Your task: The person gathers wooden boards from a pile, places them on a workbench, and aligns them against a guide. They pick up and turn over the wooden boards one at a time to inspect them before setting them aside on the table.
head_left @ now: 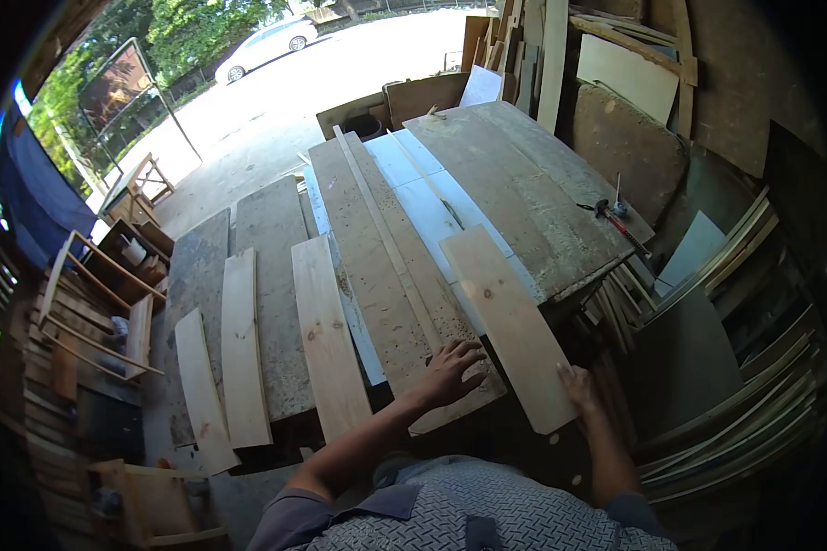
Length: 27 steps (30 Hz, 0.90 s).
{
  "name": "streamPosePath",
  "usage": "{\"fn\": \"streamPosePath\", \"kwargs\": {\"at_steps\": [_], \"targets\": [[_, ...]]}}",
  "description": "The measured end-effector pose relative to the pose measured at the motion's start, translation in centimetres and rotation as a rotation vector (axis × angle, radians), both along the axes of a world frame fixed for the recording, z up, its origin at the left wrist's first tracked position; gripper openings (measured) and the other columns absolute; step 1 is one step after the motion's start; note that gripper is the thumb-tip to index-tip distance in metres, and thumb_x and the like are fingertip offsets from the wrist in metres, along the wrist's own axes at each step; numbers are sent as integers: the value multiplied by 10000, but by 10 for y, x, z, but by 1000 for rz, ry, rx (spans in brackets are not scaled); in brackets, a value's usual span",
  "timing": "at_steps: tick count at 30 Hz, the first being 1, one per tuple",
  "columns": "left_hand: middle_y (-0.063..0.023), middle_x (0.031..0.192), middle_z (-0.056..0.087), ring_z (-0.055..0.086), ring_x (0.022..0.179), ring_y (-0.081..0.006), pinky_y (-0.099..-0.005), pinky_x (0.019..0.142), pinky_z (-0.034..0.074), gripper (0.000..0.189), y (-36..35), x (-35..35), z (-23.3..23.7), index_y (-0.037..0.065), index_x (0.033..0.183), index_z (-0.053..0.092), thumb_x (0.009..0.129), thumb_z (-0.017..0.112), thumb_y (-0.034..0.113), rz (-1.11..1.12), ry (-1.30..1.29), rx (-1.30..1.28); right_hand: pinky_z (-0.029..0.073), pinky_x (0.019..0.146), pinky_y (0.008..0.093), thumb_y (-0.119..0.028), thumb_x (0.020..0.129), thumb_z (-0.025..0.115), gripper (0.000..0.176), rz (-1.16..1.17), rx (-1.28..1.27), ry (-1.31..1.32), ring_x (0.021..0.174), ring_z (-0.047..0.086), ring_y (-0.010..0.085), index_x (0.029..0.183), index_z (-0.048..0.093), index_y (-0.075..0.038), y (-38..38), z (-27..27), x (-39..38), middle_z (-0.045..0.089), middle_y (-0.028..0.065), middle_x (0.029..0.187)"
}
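Observation:
My right hand (579, 390) grips the near right edge of a pale wooden plank (510, 317), its thumb on top. The plank lies slanted, its far end on the worktable and its near end jutting past the front edge. My left hand (453, 375) is at the near end of a long narrow wood strip (386, 234), fingers bent and apart, over a speckled brown board (354, 207). To the left lie more pale planks: one with knots (322, 317), a narrower one (243, 349) and a shorter one (202, 395).
A hammer (611, 219) lies on the worktable's right side (551, 184). White-blue sheets (413, 174) show between the boards. Stacked strips (744, 432) fill the right, and wooden frames (101, 303) stand at left. Outside is a white car (266, 46).

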<state>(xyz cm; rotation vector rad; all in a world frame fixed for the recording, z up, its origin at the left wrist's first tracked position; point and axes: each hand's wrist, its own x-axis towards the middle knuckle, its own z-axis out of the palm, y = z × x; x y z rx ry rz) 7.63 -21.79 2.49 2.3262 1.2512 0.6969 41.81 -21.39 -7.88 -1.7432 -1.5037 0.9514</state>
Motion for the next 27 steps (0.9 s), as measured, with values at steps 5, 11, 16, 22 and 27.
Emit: {"fn": "streamPosePath", "kwargs": {"at_steps": [5,11,16,22,27], "targets": [[-124,1401,445,336,1351,-341,-493,1099,299,465,57,54,-20,110,1244,559,886,606,403,-8,273,-125,483,676,404,-479,892,611,552,28,-52,-38,736,640,279,854,648,70,16,-28,-4,652,225,778],[-149,1559,218,175,1449,-333,-623,1104,193,703,109,69,-54,99,1449,356,911,485,533,163,542,-231,484,835,493,-553,900,529,632,96,-181,-187,1006,596,486,997,631,63,20,-5,-19,628,329,994],[-133,1582,157,98,1471,-318,-648,1112,117,715,115,61,-66,126,1494,278,922,442,522,210,539,-156,497,818,516,-561,903,508,629,84,-124,-222,977,601,493,982,618,53,30,-29,-20,629,340,947],[-119,1593,128,92,1474,-304,-610,1139,67,746,119,60,-63,133,1508,251,917,413,559,228,546,-220,498,821,520,-555,914,487,619,123,-176,-220,954,611,490,1021,606,43,35,-12,-26,634,335,952],[-111,1598,111,91,1476,-295,-607,1140,77,764,126,57,-62,144,1512,246,906,426,573,235,556,-222,499,818,524,-563,921,464,631,127,-204,-257,953,611,490,1045,599,41,42,-8,-32,638,331,941]]}}
